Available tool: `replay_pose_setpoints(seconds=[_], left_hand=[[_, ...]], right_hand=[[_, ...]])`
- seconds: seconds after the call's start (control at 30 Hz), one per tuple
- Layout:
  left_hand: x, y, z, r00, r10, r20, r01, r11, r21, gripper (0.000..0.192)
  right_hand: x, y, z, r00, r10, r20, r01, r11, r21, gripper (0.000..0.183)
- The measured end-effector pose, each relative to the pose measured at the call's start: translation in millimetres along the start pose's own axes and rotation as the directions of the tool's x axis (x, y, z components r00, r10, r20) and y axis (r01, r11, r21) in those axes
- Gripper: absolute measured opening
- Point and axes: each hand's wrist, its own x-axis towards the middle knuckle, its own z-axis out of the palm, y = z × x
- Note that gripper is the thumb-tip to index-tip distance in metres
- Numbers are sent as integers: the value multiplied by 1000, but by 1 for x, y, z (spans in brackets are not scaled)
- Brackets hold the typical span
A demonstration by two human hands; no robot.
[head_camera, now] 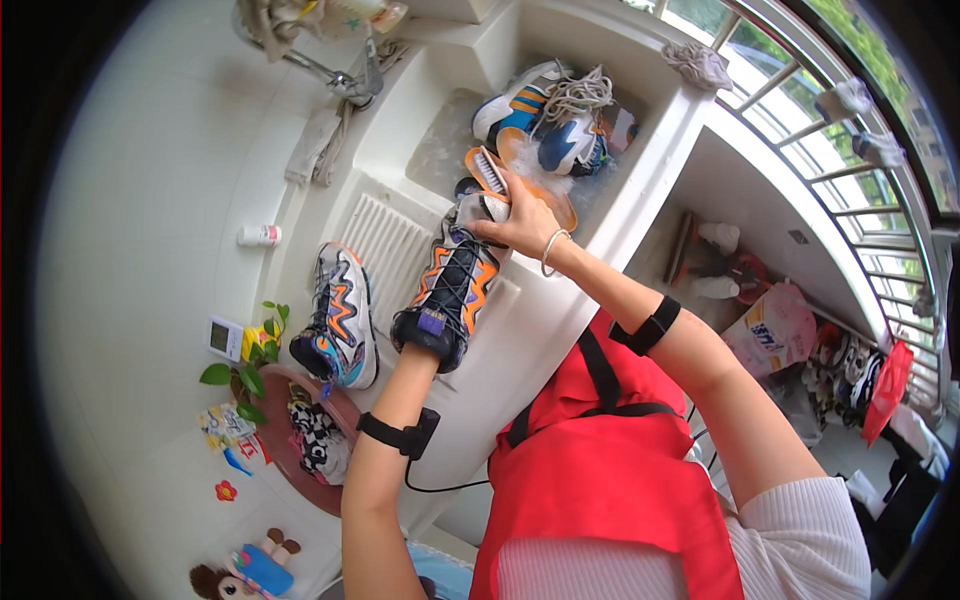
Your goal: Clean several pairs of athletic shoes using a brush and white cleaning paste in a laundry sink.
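My left hand is inside a grey, orange and black high-top sneaker (pixel 450 277), its fingers hidden; only my left wrist (pixel 418 361) shows at the collar. My right hand (pixel 525 217) grips a scrub brush (pixel 491 171) with pale bristles, and its thumb rests by the sneaker's toe. The matching sneaker (pixel 341 315) stands to the left, beside the ribbed washboard (pixel 386 232) of the white sink (pixel 637 187). In the basin's sudsy water lie a blue and white shoe (pixel 574 142), another shoe (pixel 517 101), pale laces (pixel 581 94) and orange insoles (pixel 555 199).
A faucet (pixel 360 86) hangs over the basin's left side. A reddish basin (pixel 281 442) with patterned cloth sits at lower left, near a plant (pixel 251 375). On the sink's right rim lies a crumpled cloth (pixel 696 64). A detergent bag (pixel 772 330) and window bars (pixel 832 161) are to the right.
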Motion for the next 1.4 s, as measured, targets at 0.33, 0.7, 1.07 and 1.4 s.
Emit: replay_pose_setpoints(seconds=[0.33, 0.7, 1.07, 1.4], left_hand=[[-51, -15, -63, 920, -170, 353, 60, 951, 302, 46], [-94, -22, -126, 925, 264, 274, -65, 819, -570, 31], [-60, -63, -63, 947, -241, -213, -43, 562, -826, 62], [-30, -6, -37, 893, -294, -341, 127, 891, -436, 63]], right_hand=[[1, -6, 24, 997, 46, -57, -42, 996, 75, 50], [13, -39, 12, 955, 45, -294, -18, 995, 94, 38], [27, -17, -1, 999, -45, -12, 40, 678, 734, 25], [19, -22, 5, 996, 79, -36, -49, 854, 519, 32]])
